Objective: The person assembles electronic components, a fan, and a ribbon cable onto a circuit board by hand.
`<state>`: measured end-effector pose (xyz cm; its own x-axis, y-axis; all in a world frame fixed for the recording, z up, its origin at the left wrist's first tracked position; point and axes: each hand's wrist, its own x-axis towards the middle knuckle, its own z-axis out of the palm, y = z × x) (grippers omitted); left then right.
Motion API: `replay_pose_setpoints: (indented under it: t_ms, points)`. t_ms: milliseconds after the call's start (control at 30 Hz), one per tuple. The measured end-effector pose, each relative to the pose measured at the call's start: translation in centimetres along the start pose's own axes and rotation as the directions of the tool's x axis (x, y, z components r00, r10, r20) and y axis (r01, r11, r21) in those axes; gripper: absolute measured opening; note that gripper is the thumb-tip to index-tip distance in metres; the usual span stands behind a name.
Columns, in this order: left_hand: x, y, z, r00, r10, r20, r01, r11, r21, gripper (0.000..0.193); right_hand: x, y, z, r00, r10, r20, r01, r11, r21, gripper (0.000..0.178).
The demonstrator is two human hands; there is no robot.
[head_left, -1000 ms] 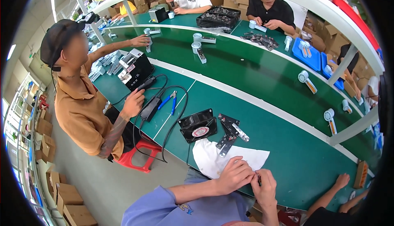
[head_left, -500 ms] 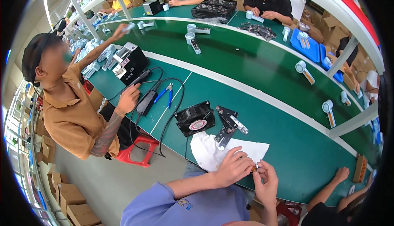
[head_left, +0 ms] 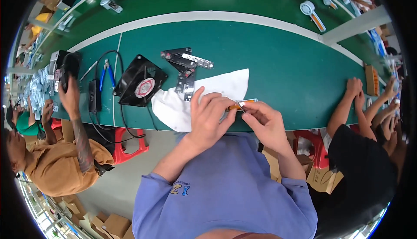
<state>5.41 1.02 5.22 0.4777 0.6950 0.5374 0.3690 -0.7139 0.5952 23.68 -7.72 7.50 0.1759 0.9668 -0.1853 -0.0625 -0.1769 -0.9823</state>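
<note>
Both my hands meet over the near edge of the green table around a small orange-and-white strip-shaped part (head_left: pixel 235 107), mostly hidden by fingers. My left hand (head_left: pixel 209 115) is closed on its left side. My right hand (head_left: pixel 266 124) pinches at its right end, where a small shiny bit shows between the fingertips. Under and behind my left hand lies a crumpled white cloth (head_left: pixel 226 84). Several dark circuit-board strips (head_left: pixel 186 84) lie in a loose pile at the cloth's far edge. Left of them stands a black square fan (head_left: pixel 140 82) with a round label.
Blue-handled cutters (head_left: pixel 106 74), a black power adapter (head_left: pixel 94 95) and looping cables lie left. A co-worker's arm (head_left: pixel 78 126) reaches forward there; another's hands (head_left: pixel 354 89) rest at right near an orange box (head_left: pixel 372 80). Light-blue handheld fans (head_left: pixel 307 8) lie on the green belt beyond.
The view has swung right and downward. My hands still hold the orange part together, now with more of its strip showing. The left co-worker's near hand has moved forward onto a dark object.
</note>
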Motion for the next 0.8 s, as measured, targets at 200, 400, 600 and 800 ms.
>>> replay_pose_setpoints:
  t_ms: [200, 400, 600, 800]
  points:
    - [-0.9, 0.0, 0.5, 1.0, -0.01, 0.009, 0.009, 0.997, 0.081, 0.026, -0.4, 0.8, -1.2, 0.997, -0.058, -0.05, 0.051, 0.99, -0.128, 0.03]
    - [-1.3, -0.2, 0.3, 0.995, 0.031, 0.093, -0.035, 0.999, 0.042, 0.025, -0.6, -0.8, -1.2, 0.981, -0.194, 0.009, 0.178, 0.881, -0.438, 0.03]
    - [-0.3, -0.4, -1.1, 0.965, 0.086, 0.246, -0.097, 0.995, 0.035, 0.028, -0.1, -0.6, -1.5, 0.94, -0.328, 0.093, 0.314, 0.727, -0.611, 0.031]
    - [-0.6, -0.7, -0.8, 0.98, 0.074, 0.183, -0.074, 0.997, -0.008, 0.028, 0.1, -1.1, -1.3, 0.949, -0.304, 0.082, 0.292, 0.753, -0.589, 0.029]
